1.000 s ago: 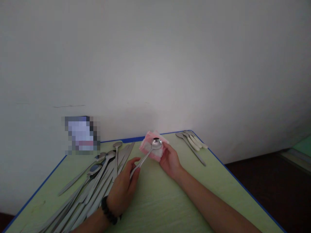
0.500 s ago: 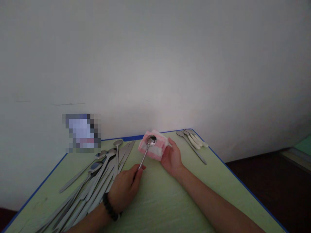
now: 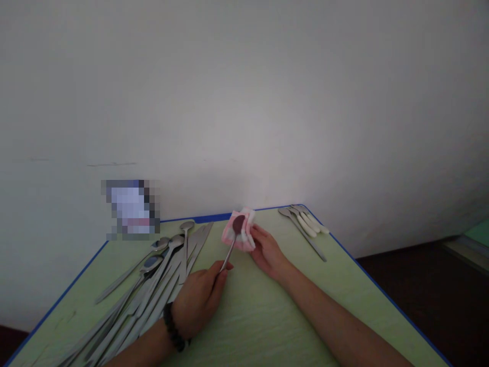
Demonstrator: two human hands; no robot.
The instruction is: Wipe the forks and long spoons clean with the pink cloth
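Note:
My left hand (image 3: 202,293), with a dark beaded bracelet at the wrist, is closed around the handle of a metal spoon (image 3: 238,225). The spoon slants up and away, its bowl lying against a folded pink and white cloth (image 3: 229,237). That cloth is gripped at its right side by my right hand (image 3: 265,250), whose fingers are partly hidden behind it. Left of my left hand lies a pile of long-handled cutlery (image 3: 148,298), spoons and knives among it.
The green table (image 3: 260,326) has a blue edge and stands against a pale wall (image 3: 244,102). At the back right lie a metal spoon (image 3: 305,237) and several white-handled pieces of cutlery (image 3: 307,224). A blurred-out screen-like device (image 3: 132,206) leans at the back left.
The spoon's bowl has turned from showing a bright, shiny face to a dark one. The cloth has bent up around it, and my left hand has shifted along the handle.

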